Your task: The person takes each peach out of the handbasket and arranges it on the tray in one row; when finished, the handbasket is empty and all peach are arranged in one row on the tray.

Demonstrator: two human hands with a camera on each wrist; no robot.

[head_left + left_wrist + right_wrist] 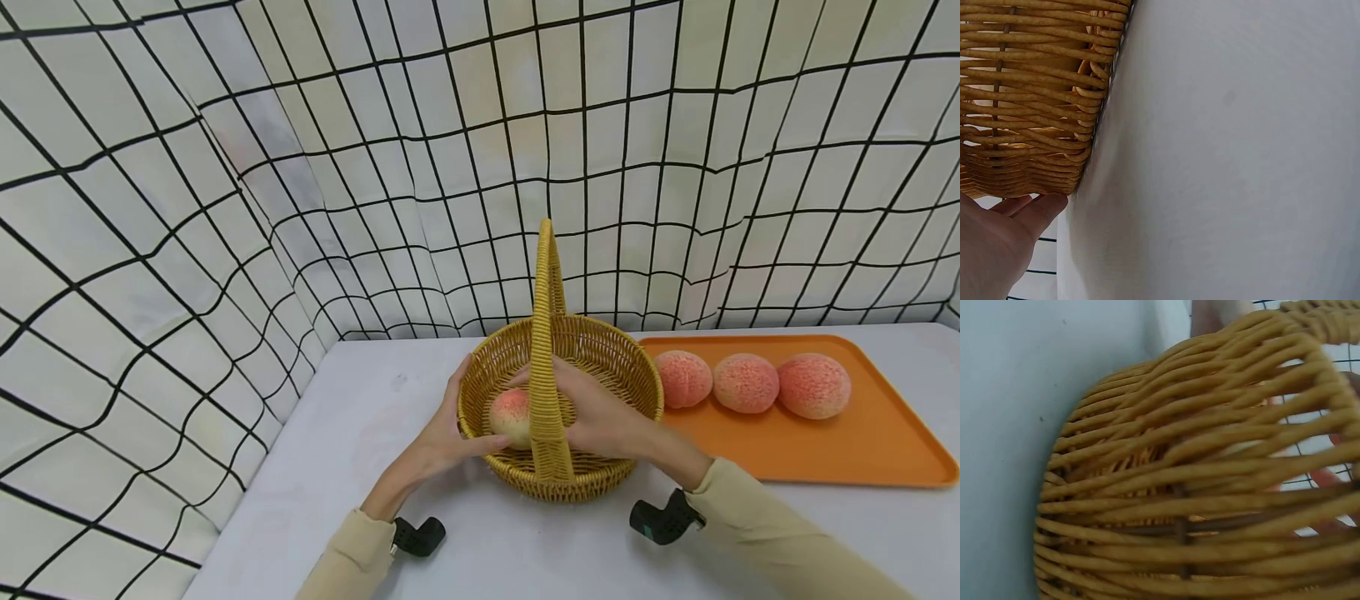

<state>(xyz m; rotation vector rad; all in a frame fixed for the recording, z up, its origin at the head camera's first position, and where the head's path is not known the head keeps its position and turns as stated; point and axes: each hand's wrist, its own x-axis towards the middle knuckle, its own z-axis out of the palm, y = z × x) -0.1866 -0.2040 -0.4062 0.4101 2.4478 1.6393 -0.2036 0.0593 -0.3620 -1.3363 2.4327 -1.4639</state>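
A woven wicker basket (558, 487) with a tall arched handle stands on the table. Inside it, toward the left, is a pink-and-cream peach (508, 418), its right part hidden by the handle. My left hand (442, 437) grips the basket's left side, thumb over the rim and fingers along the outer wall. In the left wrist view the fingertips of that hand (997, 240) press under the wicker wall (1029, 119). My right hand (600, 412) reaches over the right rim, its fingers round the peach behind the handle. Wicker (1210, 506) fills most of the right wrist view.
An orange tray (757, 454) lies to the right of the basket, with a row of three peaches (746, 383) on it. Black netting (480, 158) over white cloth rises behind and left of the white table (360, 417). Black wrist cameras (663, 518) hang below the sleeves.
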